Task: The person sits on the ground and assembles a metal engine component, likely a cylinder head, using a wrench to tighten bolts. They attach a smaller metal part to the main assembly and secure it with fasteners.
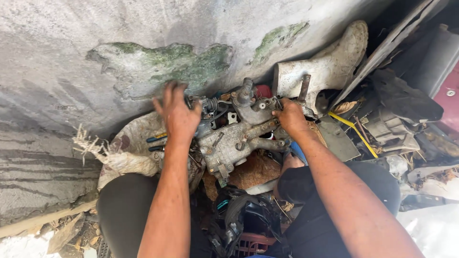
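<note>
A grimy grey metal engine part (234, 138) with pipes and fittings lies on the ground between my knees, close to a concrete wall. My left hand (176, 113) rests on its left end, fingers curled over a dark fitting with hoses. My right hand (289, 118) grips the right side of the part, near its upper pipe stubs. Both forearms reach forward from the bottom of the view.
A stained concrete wall (143, 52) with green patches stands right behind the part. A dirty white rubber boot (330, 62) leans at the right. A woven sack (129, 153) with blue-handled tools lies at the left. Scrap parts and a yellow strip (354, 129) crowd the right side.
</note>
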